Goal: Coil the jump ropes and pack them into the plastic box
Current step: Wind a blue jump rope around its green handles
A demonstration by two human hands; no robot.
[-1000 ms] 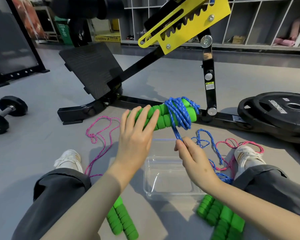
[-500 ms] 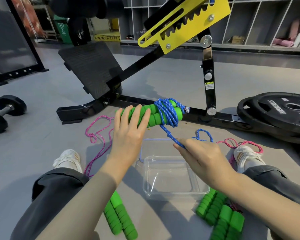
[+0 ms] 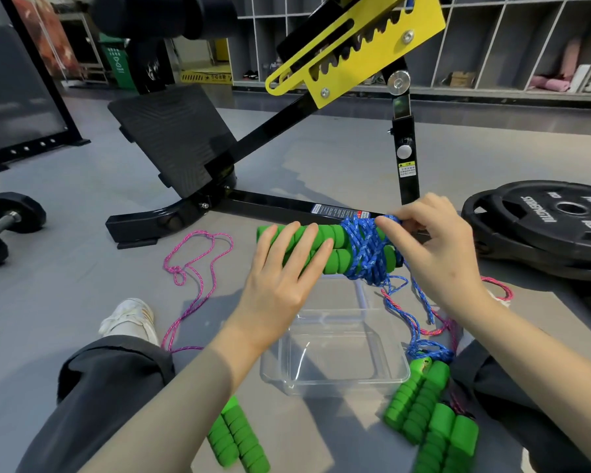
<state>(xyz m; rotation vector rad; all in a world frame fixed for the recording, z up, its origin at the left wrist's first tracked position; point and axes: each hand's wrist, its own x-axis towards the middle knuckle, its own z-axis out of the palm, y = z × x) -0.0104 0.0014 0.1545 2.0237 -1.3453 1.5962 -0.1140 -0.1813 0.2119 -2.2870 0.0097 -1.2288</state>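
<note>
The right hand [image 3: 434,247] has risen from beside the box [image 3: 335,349] to the blue rope [image 3: 365,247], pinching it; the left hand [image 3: 280,278] clasps the green handles [image 3: 325,244] above the box.

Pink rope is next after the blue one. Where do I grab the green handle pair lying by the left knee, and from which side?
Grip the green handle pair across both handles at mid-length, coming from above with the left hand, fingers on the two outer sides. They lie flat, side by side on the floor, so a top pinch probably keeps them together.
</note>
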